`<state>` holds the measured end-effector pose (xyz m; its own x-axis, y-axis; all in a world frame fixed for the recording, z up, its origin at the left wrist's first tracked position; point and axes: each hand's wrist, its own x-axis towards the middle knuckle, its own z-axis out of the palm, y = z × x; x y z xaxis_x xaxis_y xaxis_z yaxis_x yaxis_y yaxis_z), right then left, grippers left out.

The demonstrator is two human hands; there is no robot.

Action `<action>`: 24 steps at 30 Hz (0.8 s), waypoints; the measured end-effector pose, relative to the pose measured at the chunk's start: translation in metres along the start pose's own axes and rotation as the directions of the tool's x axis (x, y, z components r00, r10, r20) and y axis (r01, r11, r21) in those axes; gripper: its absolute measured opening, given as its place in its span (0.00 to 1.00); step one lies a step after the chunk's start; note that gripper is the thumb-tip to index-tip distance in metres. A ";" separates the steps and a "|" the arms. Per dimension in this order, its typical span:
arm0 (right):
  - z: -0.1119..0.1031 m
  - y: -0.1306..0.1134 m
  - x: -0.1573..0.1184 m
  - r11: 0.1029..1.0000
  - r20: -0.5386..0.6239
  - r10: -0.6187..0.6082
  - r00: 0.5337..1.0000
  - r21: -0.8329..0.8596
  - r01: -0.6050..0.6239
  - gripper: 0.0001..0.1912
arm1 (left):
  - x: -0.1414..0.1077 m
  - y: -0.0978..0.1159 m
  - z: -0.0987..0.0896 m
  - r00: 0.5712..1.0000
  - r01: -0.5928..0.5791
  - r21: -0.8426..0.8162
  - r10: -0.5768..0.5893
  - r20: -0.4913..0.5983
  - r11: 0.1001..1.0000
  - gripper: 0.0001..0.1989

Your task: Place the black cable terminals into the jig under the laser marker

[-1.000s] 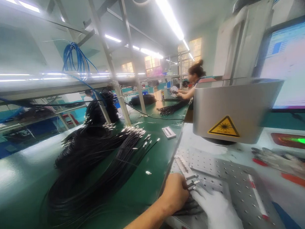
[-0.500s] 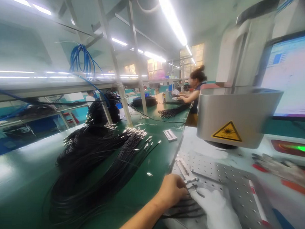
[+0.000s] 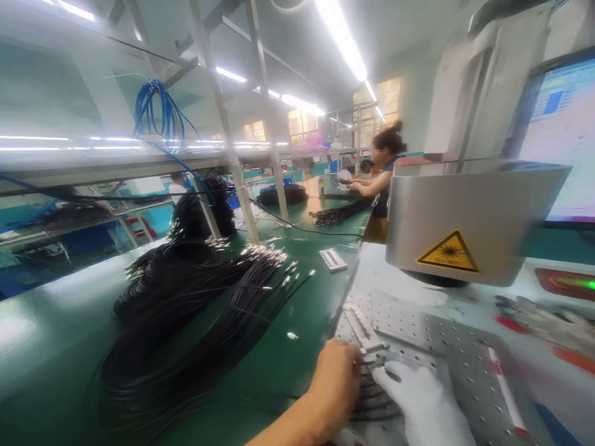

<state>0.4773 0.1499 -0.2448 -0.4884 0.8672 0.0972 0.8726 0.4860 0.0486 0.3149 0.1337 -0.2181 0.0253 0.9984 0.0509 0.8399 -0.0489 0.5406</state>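
My bare left hand [image 3: 335, 378] is closed at the near end of a slotted metal fixture [image 3: 363, 328], its fingertips around something I cannot make out. Close beside it on the right, my white-gloved right hand [image 3: 415, 391] pinches at a small metal piece [image 3: 375, 361] by the fixture's end; whether it grips a connector or a cable is too small to tell. Several black cables [image 3: 376, 399] run between and below the two hands over the perforated metal plate [image 3: 441, 354].
A large bundle of black cables [image 3: 184, 337] lies on the green table [image 3: 265, 406]. Above the plate hangs a laser head [image 3: 473, 223]. A red-and-white marker [image 3: 507, 391] and gloves [image 3: 555, 328] lie right. A person [image 3: 386, 168] works farther back.
My left hand has shifted slightly, turned more upright and away from the slotted fixture's end, showing more of it. My right hand stays nearly in place. The view has tilted a little.
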 end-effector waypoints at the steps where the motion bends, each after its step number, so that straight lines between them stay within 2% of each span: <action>1: -0.002 0.000 -0.002 1.000 -0.007 -0.015 1.000 -0.018 0.015 0.33 | 0.000 0.001 0.000 1.000 0.000 0.033 0.000 0.017 0.999 0.12; 4: -0.002 0.002 -0.008 0.998 -0.048 -0.041 0.998 -0.055 0.039 0.35 | 0.000 0.006 0.000 0.997 0.011 0.105 -0.018 0.069 0.994 0.13; 7: 0.011 0.008 -0.006 0.995 -0.092 -0.091 0.992 -0.051 0.087 0.37 | 0.003 0.007 -0.002 0.997 -0.005 0.101 -0.003 0.080 0.995 0.12; 12: 0.034 0.019 0.013 0.991 0.027 -0.124 0.992 -0.048 0.125 0.36 | 0.009 0.003 -0.005 0.992 -0.034 0.088 0.023 0.125 0.996 0.12; 16: 0.022 0.015 0.015 0.986 -0.025 -0.137 0.990 -0.095 0.134 0.34 | 0.011 0.001 -0.003 0.987 -0.035 0.110 0.017 0.162 0.993 0.13; 20: 0.007 0.007 0.011 0.993 -0.104 -0.116 0.988 -0.042 0.112 0.31 | 0.011 0.001 -0.001 0.982 -0.043 0.159 0.012 0.186 0.986 0.14; 24: 0.015 0.011 0.014 0.989 -0.203 -0.108 0.973 0.081 0.127 0.31 | 0.020 0.003 -0.013 0.978 -0.075 0.251 0.022 0.207 0.965 0.11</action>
<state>0.4802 0.1688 -0.2578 -0.5686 0.7694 0.2910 0.8004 0.5992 -0.0202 0.3111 0.1531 -0.2048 0.1555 0.9815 -0.1119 0.9446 -0.1146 0.3076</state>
